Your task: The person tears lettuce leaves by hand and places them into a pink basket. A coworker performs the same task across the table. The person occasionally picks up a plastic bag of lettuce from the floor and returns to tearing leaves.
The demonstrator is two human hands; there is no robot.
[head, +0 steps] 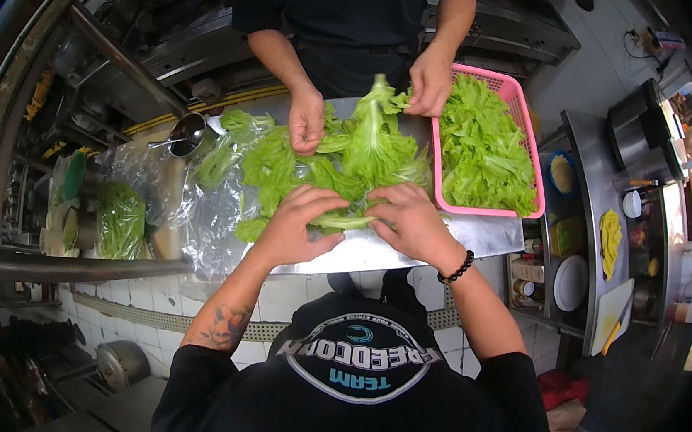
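Observation:
My left hand reaches over the near edge of the steel table, fingers curved and apart beside a lettuce leaf. My right hand holds the stem end of that lettuce leaf between thumb and fingers. Beyond my hands, loose lettuce leaves lie in a spread-out pile, partly on clear plastic wrap. A pink plastic basket full of lettuce stands at the table's right end. Across the table, a co-worker's hands work at the leaves, one of them by an upright lettuce leaf.
A metal pot with a utensil stands at the table's far left, near bagged lettuce and a metal rail. To the right, a steel shelf holds a yellow cloth and a white cutting board with a yellow-handled knife.

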